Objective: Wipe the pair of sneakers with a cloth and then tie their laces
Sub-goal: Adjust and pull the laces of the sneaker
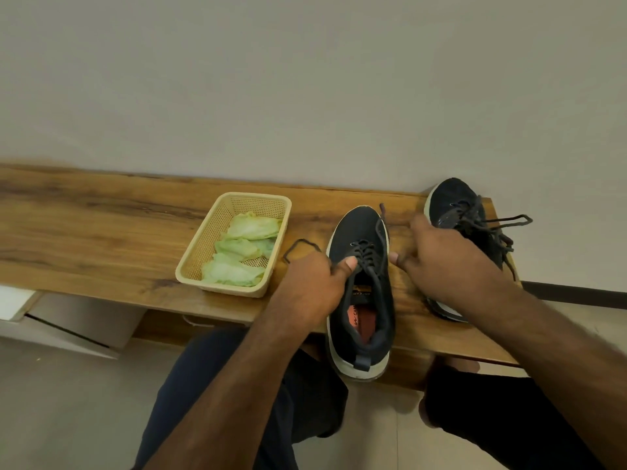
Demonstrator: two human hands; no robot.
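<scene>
Centrally, a dark mesh-fabric sneaker (361,283) with a thick white rubber sole sits on the bench (101,228), toe toward the wall, its heel overhanging the near edge; an orange insole shows inside. The left hand (310,290) has its fingers curled around one dark lace (298,247), pinching it by the eyelets, and a loop of that cord sticks out to the left over the wood. The right hand (444,259) is curled beside the shoe's right side, apparently pinching the other lace end, though the exact grip is hard to see. Behind that hand lies the second sneaker (464,212), same dark knit and pale sole, its laces sprawled loose in long loops near the bench's far right corner. The bench is smooth, warm-brown wood grain. Left of the shoes stands a rectangular cream plastic basket (203,245) with perforated walls, holding crumpled pale green cloths (241,249).
</scene>
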